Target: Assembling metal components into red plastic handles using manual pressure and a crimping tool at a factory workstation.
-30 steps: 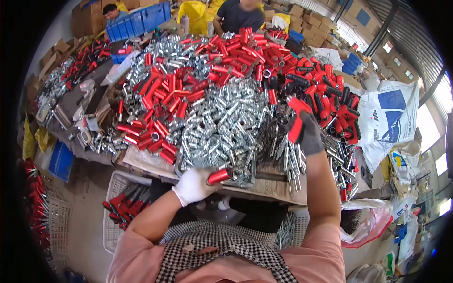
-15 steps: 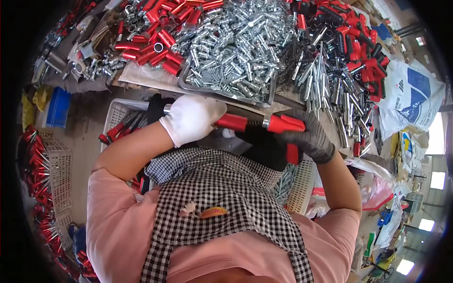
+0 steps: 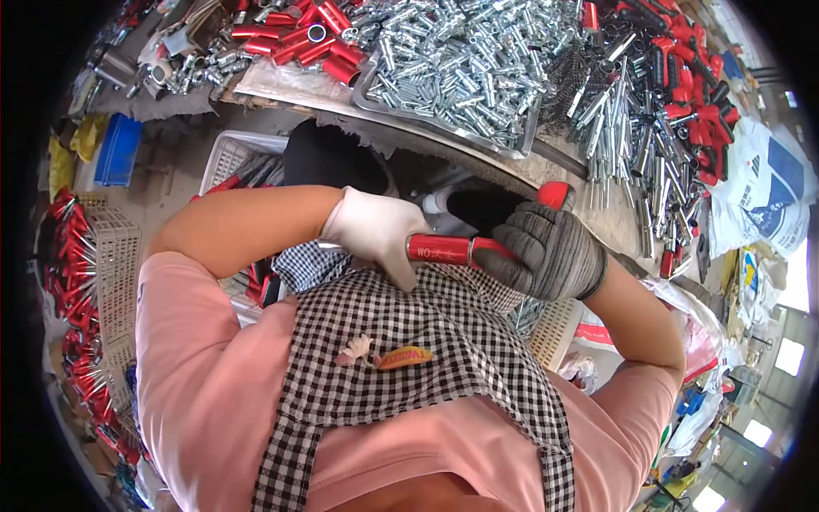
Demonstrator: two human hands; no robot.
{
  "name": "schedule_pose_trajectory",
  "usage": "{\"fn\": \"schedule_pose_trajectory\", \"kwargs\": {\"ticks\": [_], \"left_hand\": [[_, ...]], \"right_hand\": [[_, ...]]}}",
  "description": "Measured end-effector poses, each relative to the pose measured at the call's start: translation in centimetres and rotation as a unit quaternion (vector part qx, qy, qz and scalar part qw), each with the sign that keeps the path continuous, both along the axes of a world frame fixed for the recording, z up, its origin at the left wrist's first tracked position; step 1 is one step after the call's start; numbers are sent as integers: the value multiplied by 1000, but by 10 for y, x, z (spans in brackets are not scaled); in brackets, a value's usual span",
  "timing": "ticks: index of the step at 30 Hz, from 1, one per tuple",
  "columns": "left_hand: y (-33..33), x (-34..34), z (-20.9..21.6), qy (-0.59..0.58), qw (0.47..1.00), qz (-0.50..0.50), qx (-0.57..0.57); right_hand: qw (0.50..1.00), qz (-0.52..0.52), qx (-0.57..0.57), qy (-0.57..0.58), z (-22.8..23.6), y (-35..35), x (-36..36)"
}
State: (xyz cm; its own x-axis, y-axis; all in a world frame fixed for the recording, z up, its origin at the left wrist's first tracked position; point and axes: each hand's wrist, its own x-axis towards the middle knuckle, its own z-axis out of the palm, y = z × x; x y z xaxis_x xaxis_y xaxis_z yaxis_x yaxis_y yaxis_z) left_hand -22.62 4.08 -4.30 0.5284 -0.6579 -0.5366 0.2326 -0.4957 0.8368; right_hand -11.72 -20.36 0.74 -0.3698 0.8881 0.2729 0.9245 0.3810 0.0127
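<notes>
My left hand (image 3: pixel 375 229), in a white glove, is closed round the left end of a red metal tube (image 3: pixel 438 249). A bit of silvery rod (image 3: pixel 331 245) pokes out on the other side of that hand. My right hand (image 3: pixel 546 252), in a grey striped glove, grips a red handle (image 3: pixel 554 196) whose end shows above the fingers. Tube and handle meet end to end just in front of my apron, with a metal ring at the joint. Most of the handle is hidden by the right glove.
On the bench ahead stands a metal tray (image 3: pixel 444 141) heaped with silvery metal parts. Loose red tubes (image 3: pixel 311 38) lie left of it; metal rods (image 3: pixel 606 136) and red-and-black handles (image 3: pixel 682 77) lie right. A white plastic basket (image 3: pixel 229 154) of red-handled tools sits below the bench.
The tube and handle were apart with a dark spring showing between them; now they meet and no spring shows. Both hands have come lower and closer to the apron.
</notes>
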Motion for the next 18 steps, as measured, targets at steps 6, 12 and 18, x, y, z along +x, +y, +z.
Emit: {"fn": "schedule_pose_trajectory", "kwargs": {"ticks": [6, 12, 18], "left_hand": [[2, 4, 27, -279, 937, 33, 210], [32, 25, 31, -662, 672, 1, 331], [45, 56, 55, -720, 632, 20, 287]], "right_hand": [[905, -256, -56, 334, -33, -2, -12], [147, -186, -221, 946, -64, 11, -19], [458, -185, -63, 867, -41, 19, -30]]}}
